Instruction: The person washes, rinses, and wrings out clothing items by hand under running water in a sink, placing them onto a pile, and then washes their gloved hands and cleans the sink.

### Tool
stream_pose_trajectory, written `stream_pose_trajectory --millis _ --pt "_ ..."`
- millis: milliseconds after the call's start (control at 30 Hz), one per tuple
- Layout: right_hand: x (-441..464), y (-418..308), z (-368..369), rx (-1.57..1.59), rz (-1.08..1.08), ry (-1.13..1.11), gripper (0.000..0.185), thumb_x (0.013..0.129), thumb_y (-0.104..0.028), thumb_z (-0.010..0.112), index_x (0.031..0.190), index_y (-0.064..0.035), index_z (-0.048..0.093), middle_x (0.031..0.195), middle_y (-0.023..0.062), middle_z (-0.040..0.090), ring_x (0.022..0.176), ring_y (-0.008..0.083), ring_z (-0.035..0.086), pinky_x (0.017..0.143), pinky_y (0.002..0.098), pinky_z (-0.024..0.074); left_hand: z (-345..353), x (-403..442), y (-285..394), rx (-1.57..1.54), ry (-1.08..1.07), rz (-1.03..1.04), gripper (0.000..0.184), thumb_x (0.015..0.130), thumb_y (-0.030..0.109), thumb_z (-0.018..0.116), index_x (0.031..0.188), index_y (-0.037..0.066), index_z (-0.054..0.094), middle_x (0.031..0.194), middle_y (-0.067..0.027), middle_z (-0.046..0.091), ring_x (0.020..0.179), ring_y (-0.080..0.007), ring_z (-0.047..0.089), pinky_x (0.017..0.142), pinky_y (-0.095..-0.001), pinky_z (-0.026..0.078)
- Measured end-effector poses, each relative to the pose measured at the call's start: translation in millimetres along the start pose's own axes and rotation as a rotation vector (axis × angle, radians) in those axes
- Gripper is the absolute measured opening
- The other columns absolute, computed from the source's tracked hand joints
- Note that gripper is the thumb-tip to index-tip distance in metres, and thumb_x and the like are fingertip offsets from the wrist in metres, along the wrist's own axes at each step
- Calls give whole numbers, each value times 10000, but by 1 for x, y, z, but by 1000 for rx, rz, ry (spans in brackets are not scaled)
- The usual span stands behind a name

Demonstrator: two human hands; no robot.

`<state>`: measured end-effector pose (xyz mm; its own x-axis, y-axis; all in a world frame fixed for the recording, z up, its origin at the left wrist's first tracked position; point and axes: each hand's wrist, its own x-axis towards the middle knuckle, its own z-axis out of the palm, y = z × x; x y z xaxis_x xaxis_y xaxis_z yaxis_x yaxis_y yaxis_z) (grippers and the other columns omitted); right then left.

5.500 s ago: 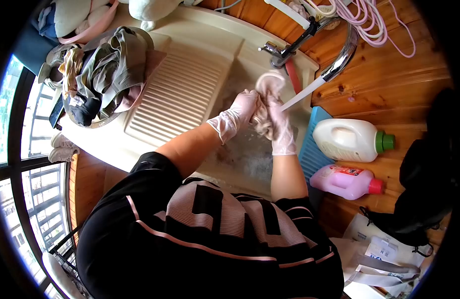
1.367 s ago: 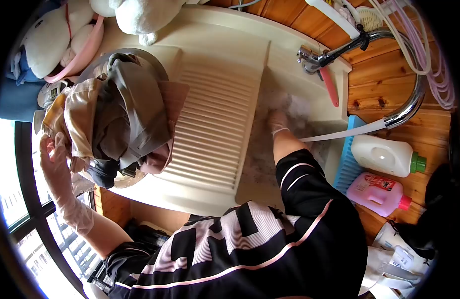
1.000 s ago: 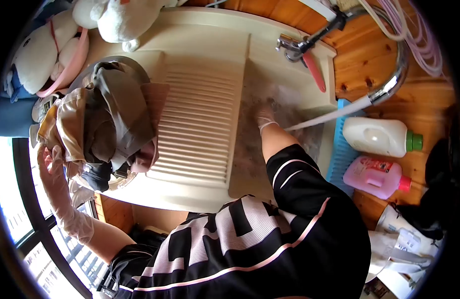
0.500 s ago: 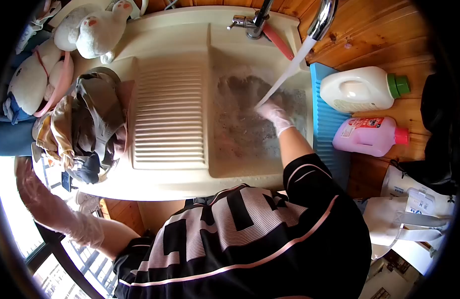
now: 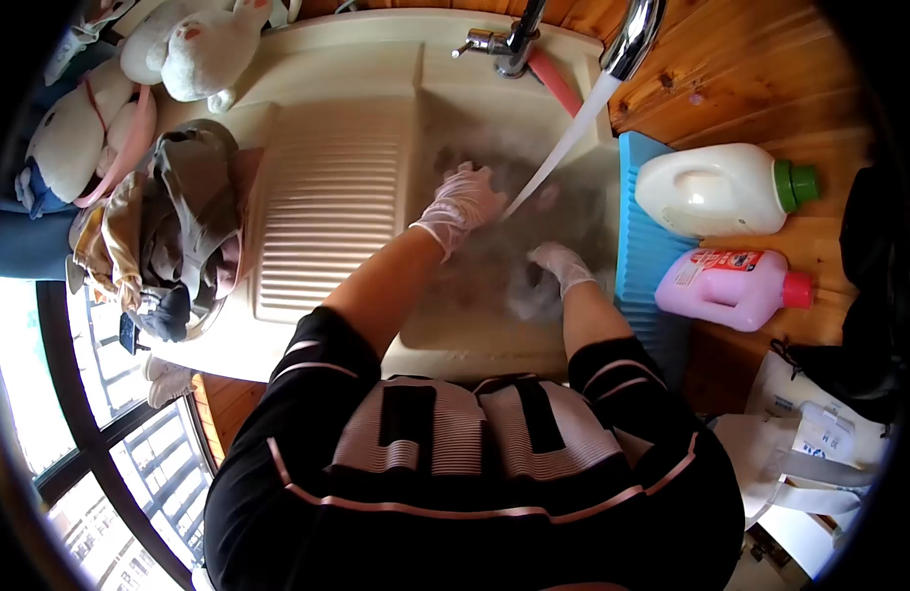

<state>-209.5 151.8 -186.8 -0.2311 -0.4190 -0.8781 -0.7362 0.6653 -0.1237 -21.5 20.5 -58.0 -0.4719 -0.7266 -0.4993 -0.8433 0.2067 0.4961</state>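
Both hands wear thin translucent gloves and are inside the basin of a beige laundry sink [image 5: 494,362]. My left hand [image 5: 463,205] reaches in from the left with its fingers curled downward, beside a dark patch in the cloudy water [image 5: 475,286]. What lies under its fingertips is hidden. Lower and to the right, my right hand [image 5: 561,266] dips into the water near the basin's right side. A pale, blurred patch shows below it; its fingertips are hidden. Water streams from a chrome faucet [image 5: 632,44] between the two hands.
A ribbed washboard [image 5: 332,217] adjoins the basin, with piled clothes [image 5: 184,217] on its left. White plush toys [image 5: 209,54] lie at the upper left. To the right are a blue ribbed board [image 5: 640,217], a white bottle [image 5: 711,187] and a pink bottle [image 5: 726,286].
My left hand has swung from beyond the sink's left edge into the basin. My right hand has moved down, away from the water stream. The view has shifted slightly.
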Motion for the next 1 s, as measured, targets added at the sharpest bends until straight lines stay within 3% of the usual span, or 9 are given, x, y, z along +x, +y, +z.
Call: stream_pose_trajectory --millis 33,233,333,433,567,633,700,767,1000 --pt "2 -1 -3 -146 -94 -16 554 836 -385 530 1269 -41 487 1251 205 512 1169 309 485 978 368 372 18 25 -11 -7 -8 -56 725 755 439 624 1356 111 387 1459 -190 229 1328 -396 233 1069 -463 259" --pt "-42 -65 -73 -50 -136 666 618 790 -364 611 1324 -121 420 1288 208 475 1227 321 423 1048 409 309 58 55 -33 207 -117 -147 717 758 382 639 1375 145 363 1490 -90 190 1356 -342 199 1057 -536 246" --pt "11 -66 -59 0 -251 490 595 797 -358 587 1328 -146 422 1381 197 365 1295 375 304 1068 440 283 79 46 -38 246 -145 -206 508 785 311 620 1226 83 515 1375 -177 357 1257 -363 361 975 -482 370" --pt "115 -60 -1 -13 -238 451 574 746 -351 615 1262 -130 494 1389 177 367 1264 367 369 1042 440 309 103 53 -48 200 -246 -273 345 806 226 583 1092 37 623 1223 -205 528 1127 -362 518 876 -437 465" --pt "69 -78 -31 -429 -347 116 392 768 -324 590 1096 -113 627 1335 169 445 1250 385 380 997 517 328 142 44 -68 171 -166 -136 271 805 177 567 999 12 662 1069 -185 628 1017 -352 599 824 -433 490" --pt "60 -61 -36 101 -219 385 357 778 -312 584 1075 -124 642 1338 173 440 1278 388 331 990 530 328 133 35 -65 122 -194 -201 262 840 183 536 1023 51 668 1113 -180 611 1026 -333 600 836 -428 485" --pt "37 -50 -26 165 -139 581 338 792 -310 581 1074 -138 648 1339 174 437 1286 384 322 983 528 339 122 21 -60 122 -224 -245 264 860 190 515 1035 68 671 1135 -179 603 1041 -323 594 848 -423 480" --pt "-20 -55 -21 -241 -125 716 332 810 -317 581 1093 -154 644 1338 172 438 1274 373 352 978 510 361 113 8 -58 178 -245 -266 271 866 195 503 1034 65 671 1134 -181 602 1063 -321 583 859 -418 476" --pt "-1 -18 21 -99 76 129 579 859 -475 485 1329 -142 426 1314 219 444 1230 372 415 1017 462 335 155 1 -90 -294 -486 -217 543 819 514 476 1089 65 620 1173 -181 556 1110 -300 522 910 -448 389"
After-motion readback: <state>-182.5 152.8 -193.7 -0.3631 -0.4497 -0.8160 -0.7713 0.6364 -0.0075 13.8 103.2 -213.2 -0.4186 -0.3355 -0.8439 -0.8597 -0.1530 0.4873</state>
